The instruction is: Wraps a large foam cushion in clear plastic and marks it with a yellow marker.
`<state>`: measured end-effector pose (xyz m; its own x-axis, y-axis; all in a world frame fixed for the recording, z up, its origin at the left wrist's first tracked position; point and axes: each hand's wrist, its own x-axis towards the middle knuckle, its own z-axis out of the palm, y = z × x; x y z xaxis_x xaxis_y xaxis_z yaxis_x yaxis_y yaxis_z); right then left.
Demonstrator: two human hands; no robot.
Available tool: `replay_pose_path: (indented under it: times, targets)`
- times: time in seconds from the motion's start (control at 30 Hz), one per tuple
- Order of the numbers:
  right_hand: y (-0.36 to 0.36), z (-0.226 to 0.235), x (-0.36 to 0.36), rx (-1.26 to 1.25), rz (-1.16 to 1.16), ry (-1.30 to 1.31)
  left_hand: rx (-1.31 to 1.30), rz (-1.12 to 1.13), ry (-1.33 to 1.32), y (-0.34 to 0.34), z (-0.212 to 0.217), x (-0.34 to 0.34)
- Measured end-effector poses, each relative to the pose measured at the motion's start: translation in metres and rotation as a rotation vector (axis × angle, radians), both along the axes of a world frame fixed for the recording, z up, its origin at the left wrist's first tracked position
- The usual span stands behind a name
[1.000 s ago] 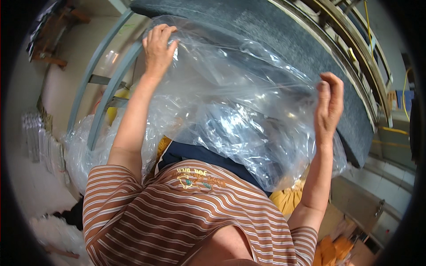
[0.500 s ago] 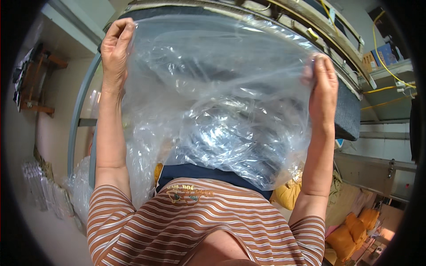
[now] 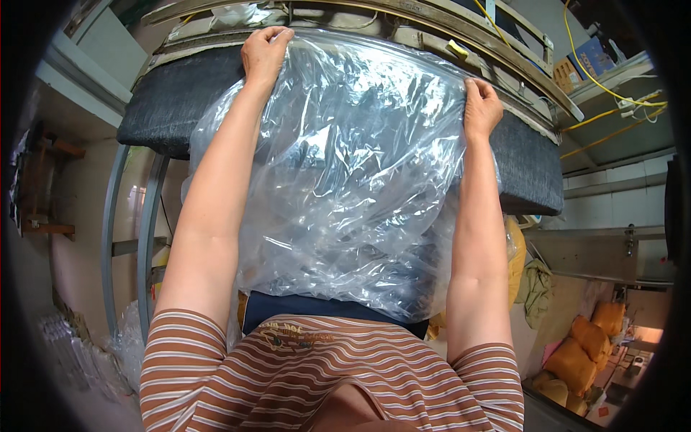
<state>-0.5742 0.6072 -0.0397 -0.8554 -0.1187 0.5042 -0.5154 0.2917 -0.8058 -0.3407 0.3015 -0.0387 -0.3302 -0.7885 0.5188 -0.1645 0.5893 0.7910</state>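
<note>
A large clear plastic bag [image 3: 353,165] is stretched between my hands and hangs down toward my waist. It is wrinkled and shiny. My left hand [image 3: 265,54] pinches its far left corner, and my right hand [image 3: 483,108] pinches the far right corner. Both arms reach forward. The bag's far edge lies against the back of a bench covered in dark grey fabric [image 3: 180,101], close to a long rail. Much of the bench shows blurred through the plastic.
Along the bench's far side runs a long wooden rail [image 3: 504,54] with a small yellow piece [image 3: 457,49] beside it. Grey metal legs [image 3: 147,245] stand at the left. Yellow cables [image 3: 597,72] hang at the right, near a blue box [image 3: 594,57]. Orange bundles [image 3: 579,353] lie lower right.
My hands have moved forward and closer together, bringing the bag's far edge down to the back of the bench. The plastic now lies flatter, and more of the dark bench shows at both sides.
</note>
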Motion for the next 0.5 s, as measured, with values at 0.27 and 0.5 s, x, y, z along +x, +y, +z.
replay_pose_path:
  times: [0.27, 0.5]
  targets:
    - [-0.023, -0.001, -0.025, 0.144, -0.139, -0.008, 0.029, 0.144, -0.040, -0.011, 0.001, -0.027]
    - [-0.025, -0.002, -0.031, 0.188, -0.254, 0.090, -0.056, 0.296, -0.109, -0.011, 0.004, -0.028]
